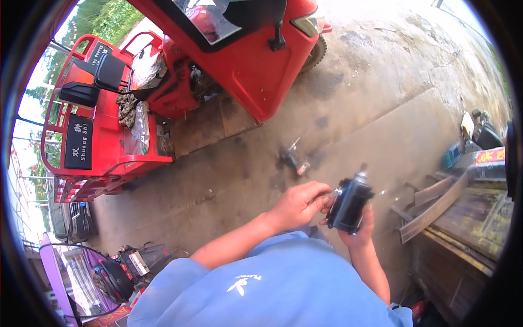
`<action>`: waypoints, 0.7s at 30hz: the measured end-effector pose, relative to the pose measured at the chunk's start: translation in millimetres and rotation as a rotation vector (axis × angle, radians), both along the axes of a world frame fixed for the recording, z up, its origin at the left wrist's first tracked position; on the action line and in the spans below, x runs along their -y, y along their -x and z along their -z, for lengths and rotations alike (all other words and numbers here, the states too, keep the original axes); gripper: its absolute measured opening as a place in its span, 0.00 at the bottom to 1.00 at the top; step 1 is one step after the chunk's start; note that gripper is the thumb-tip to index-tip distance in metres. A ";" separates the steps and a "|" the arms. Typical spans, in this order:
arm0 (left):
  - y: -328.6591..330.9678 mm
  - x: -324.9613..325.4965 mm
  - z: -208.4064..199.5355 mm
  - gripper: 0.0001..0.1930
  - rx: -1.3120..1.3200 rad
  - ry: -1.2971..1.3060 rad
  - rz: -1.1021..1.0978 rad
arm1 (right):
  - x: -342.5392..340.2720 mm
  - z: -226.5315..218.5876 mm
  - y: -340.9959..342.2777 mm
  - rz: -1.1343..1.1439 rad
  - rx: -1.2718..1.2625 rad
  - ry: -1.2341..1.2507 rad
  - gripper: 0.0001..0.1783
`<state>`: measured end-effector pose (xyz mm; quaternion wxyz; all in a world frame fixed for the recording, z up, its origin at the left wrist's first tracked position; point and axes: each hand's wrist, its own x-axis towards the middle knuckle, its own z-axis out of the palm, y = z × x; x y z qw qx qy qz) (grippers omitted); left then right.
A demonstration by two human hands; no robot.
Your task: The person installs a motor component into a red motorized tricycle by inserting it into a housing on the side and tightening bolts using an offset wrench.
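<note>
A black cylindrical motor (350,204) with a silver metal end sits in my right hand (362,228), tilted, its silver end pointing up and away. My right fingers and thumb are wrapped round its lower part. My left hand (300,205) is at the motor's left side, thumb and forefinger closed together beside a small silver stud (338,192). Whether those fingers grip a tiny part there cannot be made out. Beyond my hands, a dark tool-like thing (295,160) with a thin metal rod lies on the ground.
A red three-wheeled cargo vehicle (239,76) stands ahead and to the left, with cloth and plastic on its seat. To the right is a worn wooden bench (468,223) with metal strips (433,210). A dark scooter (128,267) is at the lower left.
</note>
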<state>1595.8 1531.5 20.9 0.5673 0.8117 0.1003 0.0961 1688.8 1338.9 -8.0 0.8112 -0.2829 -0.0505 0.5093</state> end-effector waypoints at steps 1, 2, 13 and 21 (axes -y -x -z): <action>-13.2 -0.3 1.2 0.12 -0.027 0.067 0.011 | 1.8 -2.7 -12.6 0.013 -0.007 0.002 0.50; -28.5 -1.1 3.4 0.12 -0.047 0.098 0.007 | 3.3 -4.9 -28.0 0.021 0.002 0.013 0.49; -262.2 5.9 36.6 0.09 0.046 0.260 -0.025 | 19.9 -10.8 -252.3 0.010 -0.002 0.213 0.49; -378.0 -11.0 -10.7 0.21 0.015 0.279 0.079 | -2.5 -26.8 -363.8 0.013 -0.004 0.098 0.48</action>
